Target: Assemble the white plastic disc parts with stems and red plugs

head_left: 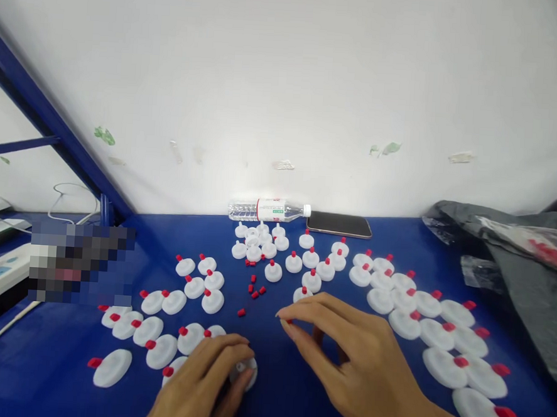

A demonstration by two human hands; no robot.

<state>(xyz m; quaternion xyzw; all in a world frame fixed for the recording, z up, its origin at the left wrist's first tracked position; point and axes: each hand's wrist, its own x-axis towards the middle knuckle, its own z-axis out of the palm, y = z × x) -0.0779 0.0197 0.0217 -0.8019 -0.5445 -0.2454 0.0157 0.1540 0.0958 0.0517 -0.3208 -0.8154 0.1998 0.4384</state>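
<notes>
My left hand (214, 374) is closed around a round white lid (252, 369) low on the table, with its fingers and thumb at the rim. Part of that lid is hidden by the fingers. To its right, my right hand (357, 355) pinches a small red cap (289, 322) between thumb and forefinger; only a sliver of it shows. Several loose red caps (255, 294) lie just beyond the hands. Behind them is a pile of white lids (254, 253) with bare spouts. Lids with red tips (212, 301) spread out at the left, and more red-tipped lids (437, 334) at the right.
A clear plastic bottle (271, 210) lies on its side against the wall, next to a dark phone (339, 224). Grey plastic bags (524, 280) cover the right end of the blue table (159, 232). White power strips (1, 273) and cables are at the left.
</notes>
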